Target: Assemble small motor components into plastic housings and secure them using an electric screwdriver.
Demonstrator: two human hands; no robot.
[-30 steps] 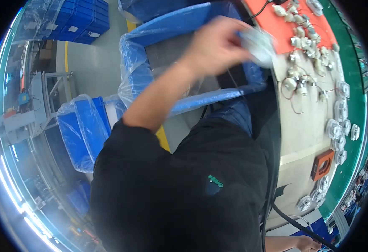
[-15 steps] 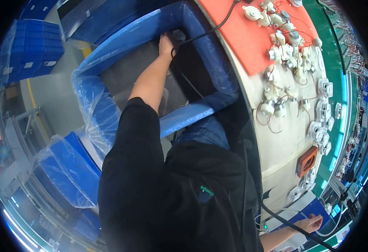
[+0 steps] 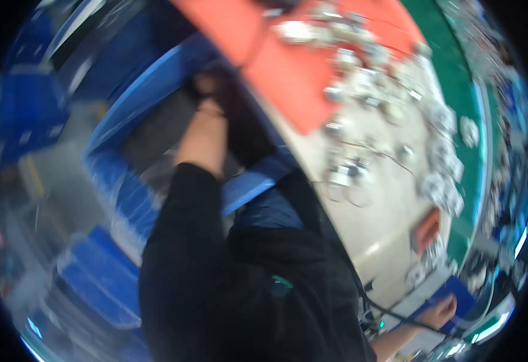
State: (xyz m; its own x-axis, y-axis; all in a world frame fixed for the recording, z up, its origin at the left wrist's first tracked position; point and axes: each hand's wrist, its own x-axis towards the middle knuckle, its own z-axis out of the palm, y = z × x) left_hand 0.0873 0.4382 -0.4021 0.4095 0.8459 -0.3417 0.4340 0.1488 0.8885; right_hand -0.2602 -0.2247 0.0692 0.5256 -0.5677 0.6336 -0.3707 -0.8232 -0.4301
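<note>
My left arm reaches down into the blue bin [image 3: 249, 190], which has clear plastic film around its rim. My left hand [image 3: 208, 90] is deep inside, near the bin's far wall. It is dark and smeared by motion, so its fingers and anything in them do not show. At the lower right, my right hand [image 3: 440, 311] hovers over or rests on a blue panel [image 3: 460, 294]; contact is unclear. Its fingers look curled together, and whatever they hold, if anything, is hidden. A dark cable [image 3: 396, 316] passes by that forearm.
On the workbench [image 3: 372, 223], small white motor-like parts [image 3: 351, 172] with wires lie scattered, several on an orange mat [image 3: 288, 90]. White housings [image 3: 442, 175] line the bench's right edge, beside a red-brown block [image 3: 425, 230]. Blue crates [image 3: 31, 114] stand at the left.
The whole view has shifted and blurred, with bench and mat now farther left. My left hand is still in the bin. My right hand has stayed by the blue panel.
</note>
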